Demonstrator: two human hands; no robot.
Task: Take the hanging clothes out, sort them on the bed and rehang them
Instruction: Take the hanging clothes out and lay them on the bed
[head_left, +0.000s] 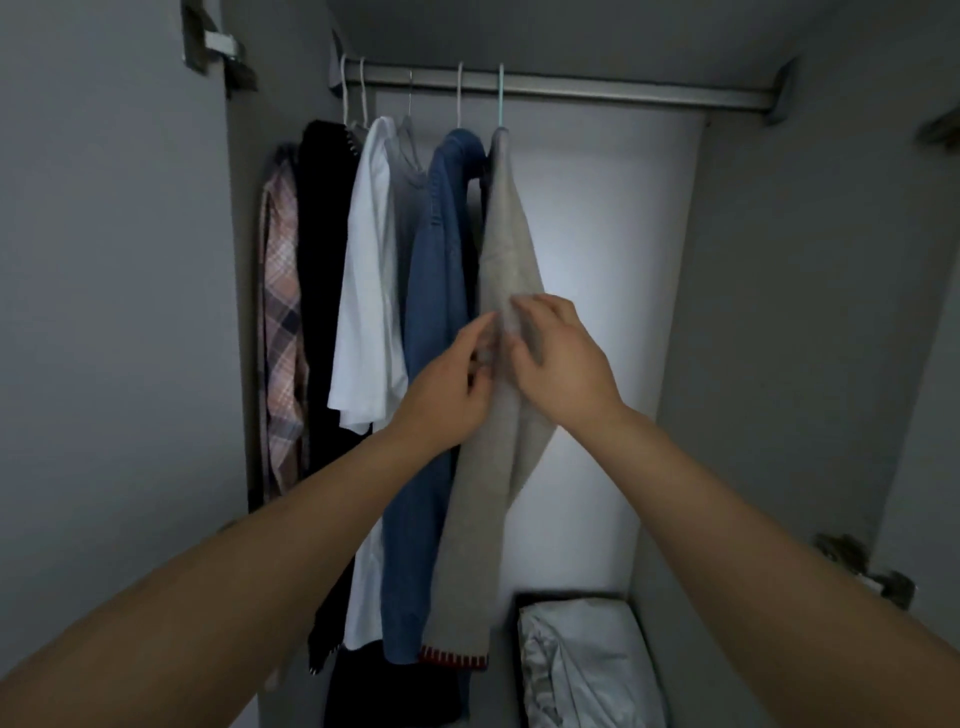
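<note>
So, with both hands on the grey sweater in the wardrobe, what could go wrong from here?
1. The left hand and right hand pinch the grey sweater at mid-height; a downward pull might slip it off its hanger.
2. The denim shirt hangs pressed against it and could be dragged along the rail.

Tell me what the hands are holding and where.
Both the left hand and right hand pinch the beige sweater at its front edge, about halfway down.
</note>
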